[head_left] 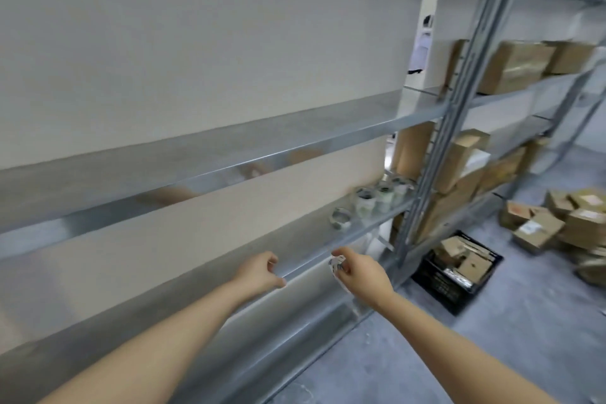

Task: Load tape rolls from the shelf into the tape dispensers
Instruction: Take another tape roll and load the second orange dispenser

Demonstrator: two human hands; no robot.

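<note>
Several clear tape rolls (380,198) stand in stacks at the right end of a metal shelf board (229,259), with a single roll (341,217) lying apart to their left. My left hand (260,270) hovers in front of the shelf edge, fingers curled, nothing in it. My right hand (359,269) pinches a small crumpled white scrap (336,263), well short of the rolls. No tape dispenser is in view. The picture is blurred by motion.
A grey upright post (436,157) divides this rack from one with cardboard boxes (515,65). On the floor to the right sit a black crate (455,275) of cardboard pieces and a pile of small boxes (557,216).
</note>
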